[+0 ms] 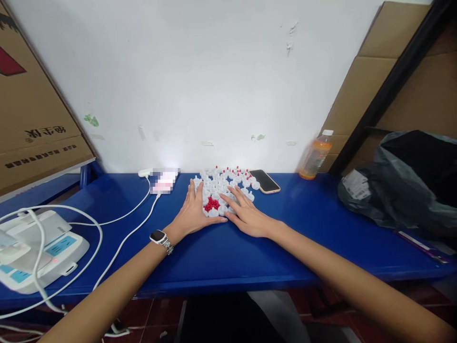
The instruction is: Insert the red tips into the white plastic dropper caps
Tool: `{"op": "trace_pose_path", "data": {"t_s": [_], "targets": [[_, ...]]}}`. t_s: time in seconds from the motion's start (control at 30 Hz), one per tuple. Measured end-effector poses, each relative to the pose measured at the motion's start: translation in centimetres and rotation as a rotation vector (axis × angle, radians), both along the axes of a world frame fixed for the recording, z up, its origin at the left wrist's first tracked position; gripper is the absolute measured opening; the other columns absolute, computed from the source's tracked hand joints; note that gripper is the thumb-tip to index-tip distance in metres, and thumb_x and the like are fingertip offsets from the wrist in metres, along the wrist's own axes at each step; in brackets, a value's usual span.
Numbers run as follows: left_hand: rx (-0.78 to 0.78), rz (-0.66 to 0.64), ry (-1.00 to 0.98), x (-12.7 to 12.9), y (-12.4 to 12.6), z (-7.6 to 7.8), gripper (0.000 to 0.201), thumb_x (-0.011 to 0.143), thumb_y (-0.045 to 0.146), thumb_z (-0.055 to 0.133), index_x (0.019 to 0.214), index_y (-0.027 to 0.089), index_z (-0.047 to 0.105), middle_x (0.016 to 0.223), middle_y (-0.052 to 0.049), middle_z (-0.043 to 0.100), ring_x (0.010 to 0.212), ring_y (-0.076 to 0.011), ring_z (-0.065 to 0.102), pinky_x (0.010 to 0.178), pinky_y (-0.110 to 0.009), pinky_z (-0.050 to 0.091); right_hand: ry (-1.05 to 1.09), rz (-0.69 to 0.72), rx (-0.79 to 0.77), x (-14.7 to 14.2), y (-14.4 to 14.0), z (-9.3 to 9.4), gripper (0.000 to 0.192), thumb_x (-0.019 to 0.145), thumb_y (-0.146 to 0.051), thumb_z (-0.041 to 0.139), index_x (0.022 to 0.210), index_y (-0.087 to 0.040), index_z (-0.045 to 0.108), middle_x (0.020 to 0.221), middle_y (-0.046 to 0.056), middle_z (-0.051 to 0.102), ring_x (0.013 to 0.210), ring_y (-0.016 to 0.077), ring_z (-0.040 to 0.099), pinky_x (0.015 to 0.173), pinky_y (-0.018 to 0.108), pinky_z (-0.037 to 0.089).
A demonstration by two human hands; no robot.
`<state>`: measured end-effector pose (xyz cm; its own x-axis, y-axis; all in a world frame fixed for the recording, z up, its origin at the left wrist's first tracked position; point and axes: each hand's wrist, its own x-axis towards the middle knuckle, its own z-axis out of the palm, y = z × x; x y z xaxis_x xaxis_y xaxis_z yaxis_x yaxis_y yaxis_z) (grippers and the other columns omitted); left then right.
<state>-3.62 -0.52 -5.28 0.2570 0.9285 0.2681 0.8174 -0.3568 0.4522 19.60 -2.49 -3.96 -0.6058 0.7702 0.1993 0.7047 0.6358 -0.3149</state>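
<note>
Small white and red plastic caps (pixel 224 183), centre frame: judged light, hard, easily scattered; best gathered at the cluster's edges. Left hand (pixel 194 212) and right hand (pixel 246 214) are laid flat, open.

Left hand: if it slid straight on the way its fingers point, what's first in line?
The left hand points up toward the wall; its fingers already rest at the edge of the cluster of white and red small parts, so those come first. Depth is hard to judge.

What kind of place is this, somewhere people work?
Probably a small workshop or stockroom bench for hand assembly. Both hands rest on a cluster of small white and red plastic parts on a blue table, with cardboard boxes stacked alongside and a black bag nearby.
</note>
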Motion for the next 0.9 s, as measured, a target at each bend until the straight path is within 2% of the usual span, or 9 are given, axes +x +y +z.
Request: {"op": "trace_pose_path", "data": {"t_s": [0.27, 0.5, 0.6, 0.67, 0.73, 0.83, 0.9], "targets": [[0.020, 0.016, -0.045, 0.5, 1.5, -0.6, 0.137, 0.055, 0.081, 0.071, 0.157, 0.016, 0.007, 0.162, -0.026, -0.012, 0.150, -0.0464, 0.000, 0.119, -0.060, 0.019, -0.019, -0.040, 0.024, 0.2, 1.2, 0.1, 0.059, 0.103, -0.050, 0.026, 0.158, -0.029, 0.018, 0.167, 0.011, 0.007, 0.153, 0.0304, -0.004, 0.120, 0.059, 0.014], [0.077, 0.012, 0.009, 0.7, 1.5, -0.6, 0.140, 0.053, 0.083, 0.070, 0.158, 0.017, 0.004, 0.163, -0.025, -0.013, 0.149, -0.0480, -0.003, 0.117, -0.068, 0.013, -0.011, -0.060, 0.090, 0.7, 0.7, 1.0, 0.060, 0.099, -0.058, 0.034, 0.155, -0.042, 0.022, 0.166, 0.001, 0.015, 0.152, 0.0346, 0.001, 0.116, 0.065, 0.015], [0.104, 0.009, 0.030, 0.6, 1.0, -0.1, 0.135, 0.057, 0.084, 0.067, 0.157, 0.019, 0.004, 0.164, -0.023, -0.009, 0.150, -0.0463, -0.003, 0.116, -0.069, 0.012, 0.046, -0.082, 0.170, 1.3, 1.0, 1.7, 0.056, 0.099, -0.056, 0.035, 0.152, -0.038, 0.032, 0.162, 0.004, 0.027, 0.150, 0.0316, 0.015, 0.116, 0.059, 0.020], [0.130, 0.001, 0.038, 0.6, 0.6, 0.5, 0.125, 0.065, 0.082, 0.063, 0.157, 0.019, 0.008, 0.165, -0.022, -0.003, 0.151, -0.0439, -0.001, 0.118, -0.067, 0.012, 0.099, -0.165, 0.231, 1.8, 2.0, 2.1, 0.047, 0.101, -0.051, 0.035, 0.143, -0.033, 0.047, 0.151, 0.008, 0.042, 0.140, 0.0294, 0.033, 0.110, 0.053, 0.030], [0.171, 0.000, 0.017, 0.8, 0.3, 1.4, 0.105, 0.078, 0.077, 0.055, 0.155, 0.018, 0.016, 0.165, -0.021, 0.006, 0.152, -0.0402, 0.004, 0.119, -0.065, 0.013, 0.127, -0.297, 0.283, 2.4, 3.8, 2.4, 0.040, 0.101, -0.044, 0.036, 0.128, -0.026, 0.060, 0.132, 0.012, 0.055, 0.125, 0.0284, 0.046, 0.101, 0.048, 0.037], [0.243, -0.001, -0.060, 1.8, 0.6, 3.1, 0.076, 0.090, 0.068, 0.045, 0.147, 0.019, 0.032, 0.161, -0.018, 0.023, 0.149, -0.0346, 0.023, 0.119, -0.058, 0.024, 0.062, -0.475, 0.303, 3.3, 7.0, 2.5, 0.033, 0.096, -0.036, 0.044, 0.114, -0.020, 0.066, 0.113, 0.014, 0.063, 0.109, 0.0299, 0.051, 0.093, 0.047, 0.038], [0.262, -0.039, -0.086, 2.9, 1.4, 4.1, 0.060, 0.094, 0.063, 0.041, 0.136, 0.020, 0.046, 0.153, -0.015, 0.036, 0.145, -0.0316, 0.033, 0.117, -0.053, 0.031, -0.002, -0.524, 0.289, 3.6, 8.8, 2.5, 0.030, 0.092, -0.034, 0.049, 0.110, -0.018, 0.067, 0.108, 0.014, 0.065, 0.107, 0.0305, 0.051, 0.092, 0.046, 0.036]]}}
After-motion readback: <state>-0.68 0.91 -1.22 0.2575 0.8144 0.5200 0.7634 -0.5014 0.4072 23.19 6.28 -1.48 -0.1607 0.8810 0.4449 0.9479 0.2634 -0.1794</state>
